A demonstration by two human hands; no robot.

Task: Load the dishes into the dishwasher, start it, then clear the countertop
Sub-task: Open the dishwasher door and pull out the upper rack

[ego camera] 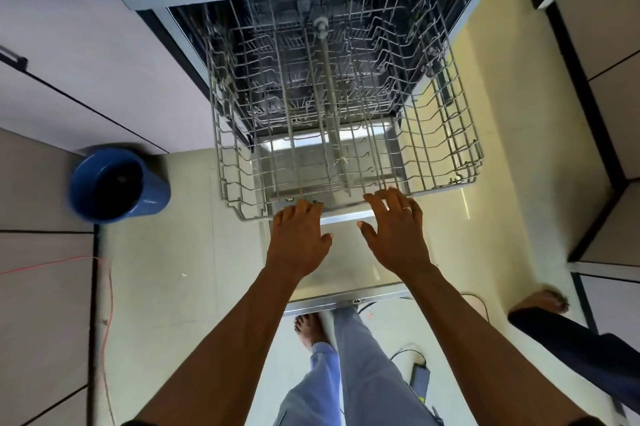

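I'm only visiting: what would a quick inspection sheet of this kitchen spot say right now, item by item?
Surface: dishwasher door lowered flat, nothing on it; pale floor tiles around it.
Job's things: wire rack pulled out over the door, no dishes seen in it.
Clutter: blue bucket on the floor by the left cabinets.
Hands: left hand curls its fingers over the rack's front rim; right hand open, fingers spread at the rim.
Cables: red cable on the left floor; black cable and adapter near the person's legs.
Surroundings: cabinets on both sides; a second person's foot at right.
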